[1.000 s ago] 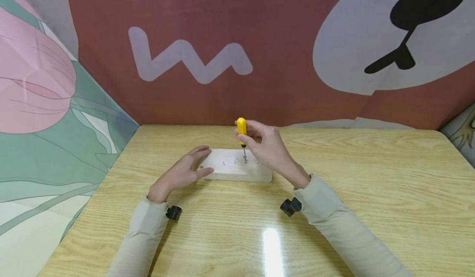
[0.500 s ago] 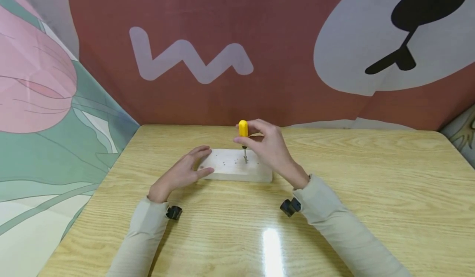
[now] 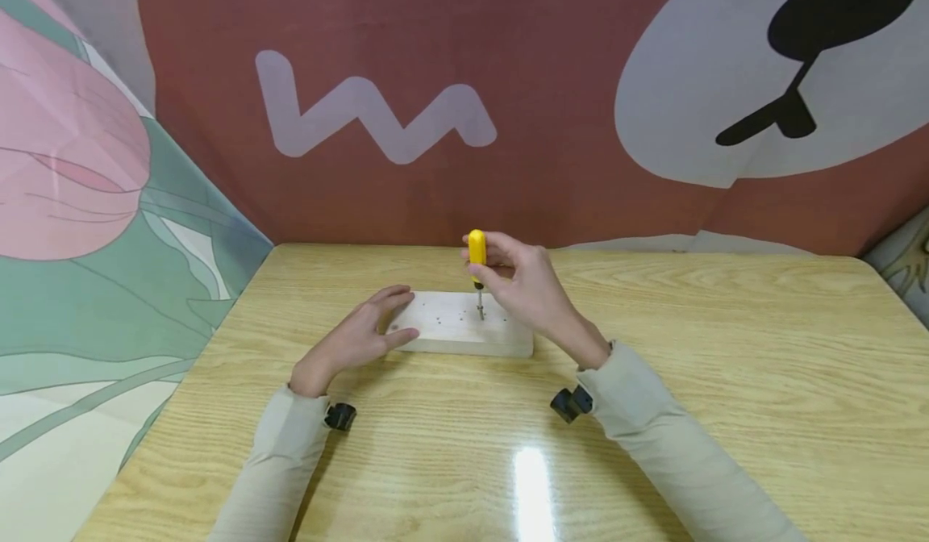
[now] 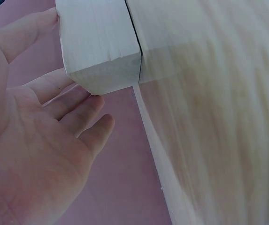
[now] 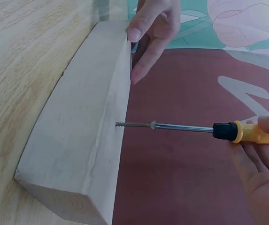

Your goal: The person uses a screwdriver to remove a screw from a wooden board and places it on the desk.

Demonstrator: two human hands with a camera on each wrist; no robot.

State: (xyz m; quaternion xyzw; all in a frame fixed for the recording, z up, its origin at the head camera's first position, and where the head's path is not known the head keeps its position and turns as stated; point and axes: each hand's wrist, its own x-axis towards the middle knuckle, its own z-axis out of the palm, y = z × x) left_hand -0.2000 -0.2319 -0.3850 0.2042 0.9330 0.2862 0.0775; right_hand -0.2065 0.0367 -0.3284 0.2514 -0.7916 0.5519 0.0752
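Fingers [image 3: 508, 245] of the right hand [image 3: 533, 288] pinch one yellow-handled screwdriver [image 3: 476, 250], its slim metal shaft [image 5: 183, 127] meeting one threaded screw [image 5: 135, 124] that stands in a single oblong wooden block [image 3: 457, 334], pale, smooth, dotted with small dark marks [image 3: 439, 322]; the left hand [image 3: 356, 339] holds the block's end between thumb [image 3: 402, 338] and fingers, on one wood-grained desk [image 3: 435, 445]

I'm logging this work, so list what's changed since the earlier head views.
Since half a second ago, the right grip has drawn its thumb rightward, uncovering more of the yellow screwdriver. Nothing was taken up or let go. The left grip still holds the board; the screw still stands up from it.
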